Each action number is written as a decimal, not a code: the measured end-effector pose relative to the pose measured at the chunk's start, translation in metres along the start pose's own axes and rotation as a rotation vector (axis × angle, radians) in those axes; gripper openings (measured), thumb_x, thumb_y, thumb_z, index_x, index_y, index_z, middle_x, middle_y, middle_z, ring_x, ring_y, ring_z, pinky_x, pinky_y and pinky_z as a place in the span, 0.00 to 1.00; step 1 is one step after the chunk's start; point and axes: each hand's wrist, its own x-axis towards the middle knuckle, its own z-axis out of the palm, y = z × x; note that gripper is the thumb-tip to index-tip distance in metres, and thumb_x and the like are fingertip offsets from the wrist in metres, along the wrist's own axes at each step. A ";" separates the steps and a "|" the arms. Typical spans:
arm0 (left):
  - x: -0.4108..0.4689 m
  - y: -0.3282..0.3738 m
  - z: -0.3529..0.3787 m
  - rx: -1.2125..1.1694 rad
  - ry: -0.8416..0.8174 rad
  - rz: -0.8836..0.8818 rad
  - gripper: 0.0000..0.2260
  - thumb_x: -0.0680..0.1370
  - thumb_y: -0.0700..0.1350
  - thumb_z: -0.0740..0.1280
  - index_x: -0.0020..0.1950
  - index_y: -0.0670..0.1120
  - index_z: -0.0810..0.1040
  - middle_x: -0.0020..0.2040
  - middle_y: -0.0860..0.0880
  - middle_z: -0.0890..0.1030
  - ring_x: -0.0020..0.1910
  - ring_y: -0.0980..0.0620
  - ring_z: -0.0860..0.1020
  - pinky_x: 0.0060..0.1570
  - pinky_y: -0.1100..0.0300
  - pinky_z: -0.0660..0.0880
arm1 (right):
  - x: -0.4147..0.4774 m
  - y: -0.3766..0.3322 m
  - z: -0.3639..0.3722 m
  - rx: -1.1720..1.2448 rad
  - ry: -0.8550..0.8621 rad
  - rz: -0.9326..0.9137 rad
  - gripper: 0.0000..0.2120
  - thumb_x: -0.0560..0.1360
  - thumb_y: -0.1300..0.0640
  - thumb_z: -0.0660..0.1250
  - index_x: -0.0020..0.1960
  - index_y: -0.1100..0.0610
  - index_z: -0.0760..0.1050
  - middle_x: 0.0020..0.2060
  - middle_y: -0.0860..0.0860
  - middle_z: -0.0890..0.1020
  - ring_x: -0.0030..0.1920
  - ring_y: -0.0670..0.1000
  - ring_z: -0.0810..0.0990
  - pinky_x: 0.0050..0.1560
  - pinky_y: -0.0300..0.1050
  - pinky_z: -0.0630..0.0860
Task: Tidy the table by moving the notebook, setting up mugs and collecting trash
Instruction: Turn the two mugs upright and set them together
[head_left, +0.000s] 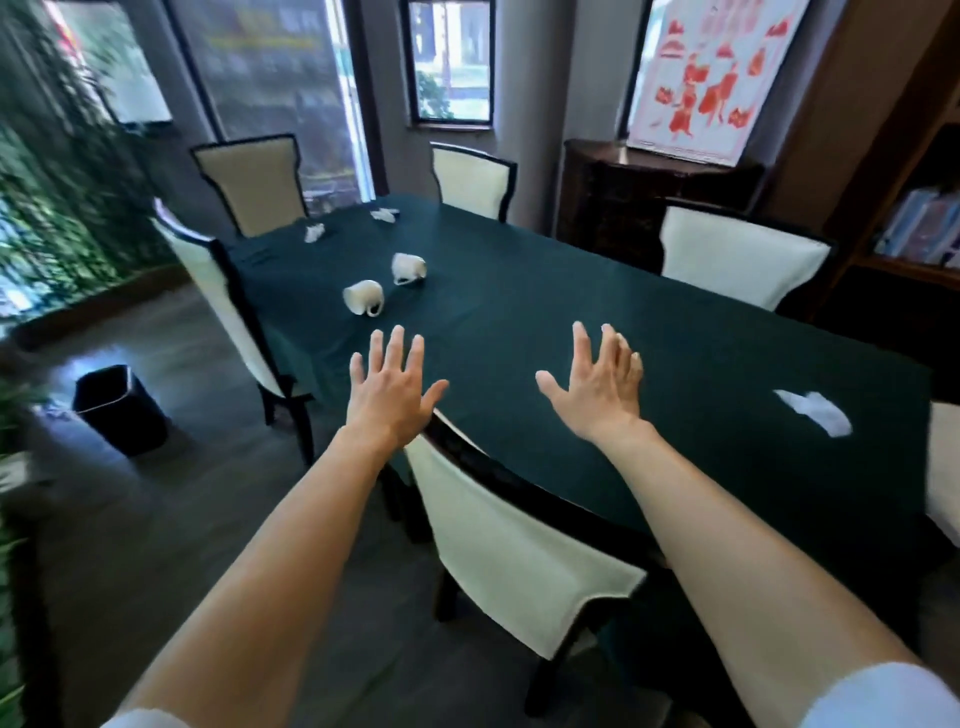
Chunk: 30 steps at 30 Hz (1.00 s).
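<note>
Green-clothed bench (571, 291): near mug (363, 297), far mug (408, 268) lie tipped. Left hand (390, 387), right hand (597, 387) spread wide, empty, presumably poised to right them.

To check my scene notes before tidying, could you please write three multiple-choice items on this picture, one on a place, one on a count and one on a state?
1. Where does the black bin stand? A on the table; B on the floor left of the table; C under the table.
2. How many white mugs are on the table? A one; B four; C two.
3. How do the mugs lie? A on their sides; B upright; C stacked.
Key: 1 B, it stands on the floor; 2 C, two show on the table; 3 A, both are tipped over.
</note>
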 end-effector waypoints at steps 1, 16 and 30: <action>-0.001 -0.022 -0.004 0.003 0.001 -0.027 0.36 0.84 0.64 0.56 0.86 0.46 0.52 0.87 0.42 0.50 0.86 0.38 0.46 0.81 0.35 0.50 | -0.001 -0.022 0.007 0.012 -0.010 -0.013 0.42 0.80 0.33 0.55 0.84 0.54 0.48 0.82 0.65 0.52 0.82 0.66 0.51 0.80 0.67 0.49; 0.036 -0.201 -0.006 -0.036 0.004 -0.227 0.35 0.85 0.64 0.54 0.87 0.46 0.50 0.87 0.42 0.46 0.86 0.39 0.45 0.81 0.35 0.49 | 0.075 -0.228 0.085 0.105 -0.099 -0.207 0.42 0.79 0.32 0.57 0.84 0.53 0.48 0.82 0.64 0.51 0.82 0.64 0.49 0.81 0.64 0.46; 0.227 -0.300 0.027 -0.045 -0.046 -0.271 0.35 0.85 0.64 0.54 0.86 0.48 0.51 0.87 0.43 0.47 0.86 0.40 0.47 0.81 0.36 0.50 | 0.268 -0.346 0.176 0.154 -0.173 -0.233 0.43 0.79 0.33 0.58 0.84 0.54 0.48 0.82 0.64 0.51 0.82 0.64 0.51 0.80 0.64 0.47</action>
